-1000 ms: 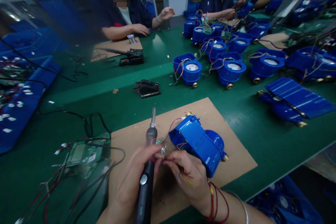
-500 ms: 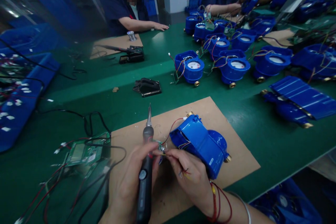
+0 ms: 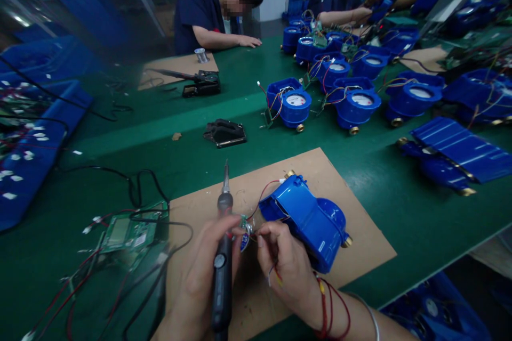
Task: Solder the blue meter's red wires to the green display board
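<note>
A black soldering iron (image 3: 222,282) lies along my left hand (image 3: 202,266), tip pointing away from me; the thumb crosses over it and the fingers are closed. By those fingertips are a small green part and a solder spool with a blue label (image 3: 244,242), partly hidden. My right hand (image 3: 286,256) pinches a thin wire close to the left fingertips; other coloured wire ends poke out between its fingers. Just beyond it, a blue water meter housing (image 3: 308,218) rests tilted on the brown board (image 3: 340,277), a red wire running from its white connector toward the spool.
Green circuit boards (image 3: 128,232) with wires and black cable lie at left, near a blue bin (image 3: 76,98). A black iron stand (image 3: 225,133) sits ahead. Several blue meters (image 3: 295,104) fill the back right. Co-workers (image 3: 204,5) sit across the green table (image 3: 168,162).
My right hand has shifted and turned slightly, its fingers more curled, and the yellow wire between my hands no longer shows. The co-worker opposite has leaned down and to the right.
</note>
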{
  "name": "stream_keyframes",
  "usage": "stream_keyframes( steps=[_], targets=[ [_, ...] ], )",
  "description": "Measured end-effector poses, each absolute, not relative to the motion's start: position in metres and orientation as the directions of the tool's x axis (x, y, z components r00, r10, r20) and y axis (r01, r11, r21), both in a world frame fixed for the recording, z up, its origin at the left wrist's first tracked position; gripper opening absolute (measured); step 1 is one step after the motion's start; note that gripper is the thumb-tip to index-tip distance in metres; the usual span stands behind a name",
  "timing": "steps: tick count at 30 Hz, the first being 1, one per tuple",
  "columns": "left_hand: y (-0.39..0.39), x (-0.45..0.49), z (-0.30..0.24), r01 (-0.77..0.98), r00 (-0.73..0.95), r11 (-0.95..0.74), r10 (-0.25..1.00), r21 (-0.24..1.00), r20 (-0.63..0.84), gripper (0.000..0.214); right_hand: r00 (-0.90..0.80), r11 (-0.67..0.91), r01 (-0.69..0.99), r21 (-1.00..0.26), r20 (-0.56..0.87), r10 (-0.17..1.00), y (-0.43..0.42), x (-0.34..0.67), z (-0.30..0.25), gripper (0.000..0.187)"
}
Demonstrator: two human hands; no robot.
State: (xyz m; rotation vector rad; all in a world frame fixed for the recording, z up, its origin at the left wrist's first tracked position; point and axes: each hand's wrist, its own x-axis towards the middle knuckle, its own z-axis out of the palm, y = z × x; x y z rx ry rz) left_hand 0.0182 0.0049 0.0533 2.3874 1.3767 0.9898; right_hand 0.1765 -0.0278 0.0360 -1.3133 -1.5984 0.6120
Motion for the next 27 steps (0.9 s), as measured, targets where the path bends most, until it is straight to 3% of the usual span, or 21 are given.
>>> stream_keyframes(
  steps=[5, 27],
  targets=[
    [0.0053, 0.0241, 0.0579, 0.636, 0.358, -0.601, 0.786, 0.485, 0.504, 0.041, -0.098, 0.331, 0.460, -0.824, 0.323, 0.941, -0.0251, 0.1771, 0.0388, 0.018],
    [0.0066, 0.0207, 0.0571, 0.632, 0.375, -0.606, 0.785, 0.483, 0.493, 0.038, -0.122, 0.426, 0.335, -0.840, 0.410, 0.904, -0.0251, 0.1787, 0.0336, 0.022]
  ],
)
